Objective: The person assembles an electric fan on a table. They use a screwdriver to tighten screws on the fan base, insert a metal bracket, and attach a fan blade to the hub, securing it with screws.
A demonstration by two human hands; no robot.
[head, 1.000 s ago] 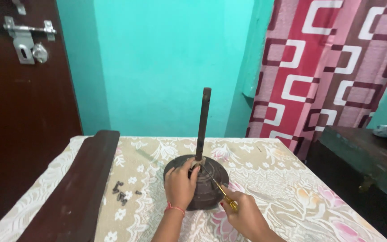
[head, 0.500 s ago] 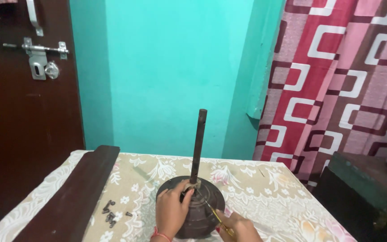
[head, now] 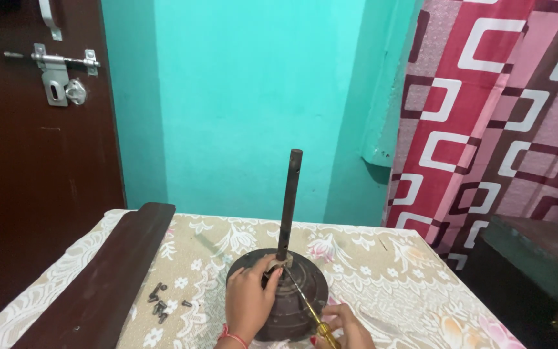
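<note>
A dark round fan motor housing (head: 298, 300) stands on a floral tablecloth (head: 382, 284), with a dark rod (head: 289, 203) rising upright from its middle. My left hand (head: 248, 304) rests on top of the housing, fingers curled near the base of the rod. My right hand (head: 343, 328), at the bottom edge, grips a yellow-handled screwdriver (head: 308, 304) whose thin shaft slants up to the base of the rod. A red thread circles my left wrist.
A long dark brown fan blade (head: 104, 278) lies along the table's left side. Several small dark screws (head: 161, 302) lie loose between it and the housing. A brown door with a metal latch (head: 53, 71) stands at left, a patterned curtain (head: 505, 129) at right, a dark cabinet (head: 537, 265) below it.
The view has tilted up and shifted, so the table sits lower in frame. Both hands stay on the housing and screwdriver, with the tip still at the rod's base.
</note>
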